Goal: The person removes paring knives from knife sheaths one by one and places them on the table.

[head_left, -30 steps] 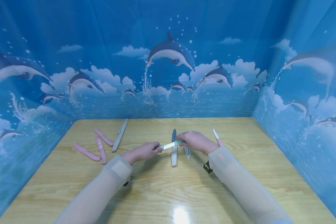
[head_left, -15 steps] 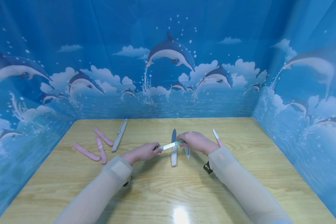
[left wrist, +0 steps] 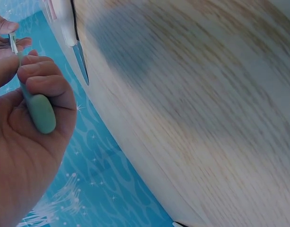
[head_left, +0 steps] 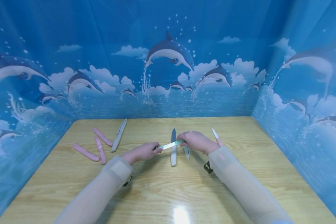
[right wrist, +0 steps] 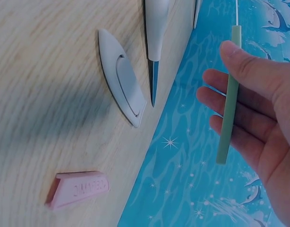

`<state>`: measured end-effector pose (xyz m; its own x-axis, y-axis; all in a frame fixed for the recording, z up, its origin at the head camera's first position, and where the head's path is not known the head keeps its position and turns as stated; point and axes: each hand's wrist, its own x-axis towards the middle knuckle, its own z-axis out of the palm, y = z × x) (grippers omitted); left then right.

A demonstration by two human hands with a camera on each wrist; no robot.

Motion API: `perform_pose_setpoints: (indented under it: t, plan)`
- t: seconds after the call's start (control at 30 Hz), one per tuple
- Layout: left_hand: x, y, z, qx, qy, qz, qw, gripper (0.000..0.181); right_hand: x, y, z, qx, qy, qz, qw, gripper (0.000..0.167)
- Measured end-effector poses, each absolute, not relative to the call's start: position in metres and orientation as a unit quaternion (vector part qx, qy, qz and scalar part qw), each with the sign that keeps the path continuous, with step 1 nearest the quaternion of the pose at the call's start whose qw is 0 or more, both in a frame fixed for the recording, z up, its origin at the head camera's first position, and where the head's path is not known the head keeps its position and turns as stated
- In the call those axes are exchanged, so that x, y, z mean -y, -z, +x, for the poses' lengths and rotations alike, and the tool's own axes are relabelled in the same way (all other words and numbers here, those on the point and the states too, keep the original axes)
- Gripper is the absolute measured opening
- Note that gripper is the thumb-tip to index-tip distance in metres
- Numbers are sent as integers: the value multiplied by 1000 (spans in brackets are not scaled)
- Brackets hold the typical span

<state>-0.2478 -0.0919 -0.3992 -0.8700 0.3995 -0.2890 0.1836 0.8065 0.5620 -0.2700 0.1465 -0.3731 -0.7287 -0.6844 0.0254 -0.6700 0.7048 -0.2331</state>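
Between both hands, above the table, I hold a knife (head_left: 169, 145) with a pale blade and a green piece at each end. My left hand (head_left: 144, 151) grips one end; the left wrist view shows a rounded green end (left wrist: 42, 115) in its curled fingers. With thumb and fingers my right hand (head_left: 194, 140) pinches the other end, a straight green piece (right wrist: 227, 104) in the right wrist view. Which piece is handle and which is sheath I cannot tell. Below lie a white-handled knife (head_left: 174, 155) with a dark blade and a pale grey sheath (head_left: 187, 152).
A pink knife (head_left: 216, 134) with a white blade lies partly behind my right forearm. Near it, in the right wrist view, is a pink sheath (right wrist: 81, 189) with lettering. Several pink pieces (head_left: 85, 152) and a grey sheathed knife (head_left: 119, 135) lie at the left. A dolphin-print curtain (head_left: 168, 102) borders the table.
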Motion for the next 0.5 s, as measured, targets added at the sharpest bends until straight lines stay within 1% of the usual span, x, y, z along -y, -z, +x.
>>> perform_pose_setpoints:
  t: [0.3, 0.5]
  plan:
    - [95, 396, -245, -927, -274, 155, 205, 25, -150, 372, -270, -924, 121, -363, 27, 22]
    - [103, 397, -245, -926, -282, 153, 197, 27, -156, 373, -272, -933, 122, -338, 31, 26]
